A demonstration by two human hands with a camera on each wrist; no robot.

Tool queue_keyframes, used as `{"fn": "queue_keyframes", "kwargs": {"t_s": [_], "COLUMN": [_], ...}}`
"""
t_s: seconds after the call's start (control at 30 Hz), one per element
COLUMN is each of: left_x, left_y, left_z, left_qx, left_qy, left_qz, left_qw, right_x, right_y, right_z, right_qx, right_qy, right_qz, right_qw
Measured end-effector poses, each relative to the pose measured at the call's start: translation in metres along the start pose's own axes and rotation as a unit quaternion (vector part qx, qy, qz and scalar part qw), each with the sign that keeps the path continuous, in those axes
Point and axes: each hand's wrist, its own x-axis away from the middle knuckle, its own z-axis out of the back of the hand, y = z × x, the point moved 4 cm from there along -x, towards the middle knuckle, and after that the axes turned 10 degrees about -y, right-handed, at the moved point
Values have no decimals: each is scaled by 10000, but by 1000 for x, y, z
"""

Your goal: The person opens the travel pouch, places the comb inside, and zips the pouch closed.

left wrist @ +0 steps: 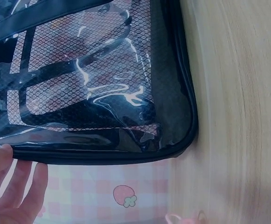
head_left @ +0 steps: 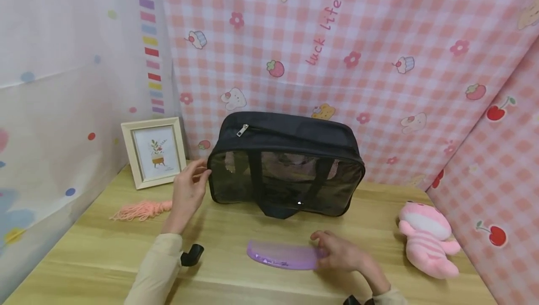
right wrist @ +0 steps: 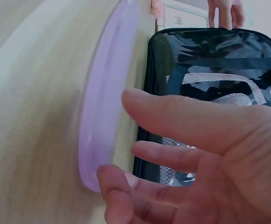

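Observation:
A black bag (head_left: 236,178) with see-through panels stands upright on the table, its zipper pull (head_left: 242,130) at the upper left. My left hand (head_left: 190,190) touches the bag's left side edge with thumb and fingertips. In the left wrist view, the left thumb and fingers (left wrist: 35,186) meet the bag's dark piping. A purple comb (head_left: 282,254) lies in front of the bag. Over the comb's right end is my right hand (head_left: 338,251). The right wrist view shows the right thumb (right wrist: 173,112) apart from the comb (right wrist: 105,93), with fingertips close to its end; contact is unclear.
Behind my left hand stands a framed picture (head_left: 182,150), with a bundle of peach yarn (head_left: 143,210) in front of it. A pink striped plush toy (head_left: 427,244) lies at the right. Patterned cloth (head_left: 294,94) backs the wooden table (head_left: 227,286).

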Motion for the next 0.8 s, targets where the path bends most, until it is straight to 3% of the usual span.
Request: {"fn": "queue_keyframes", "kwargs": {"t_s": [0.4, 0.8], "left_x": [0, -1], "left_y": [1, 1], "left_z": [-1, -2], "left_qx": [57, 43], "left_qy": [4, 22], "left_qz": [97, 232], "left_qw": [9999, 9997], "right_x": [0, -1], "right_y": [13, 14], "right_z": [-3, 8], "right_qx": [-106, -37], "right_qy": [32, 198], "right_qz": [-236, 446], "right_qw": [9997, 9988]}}
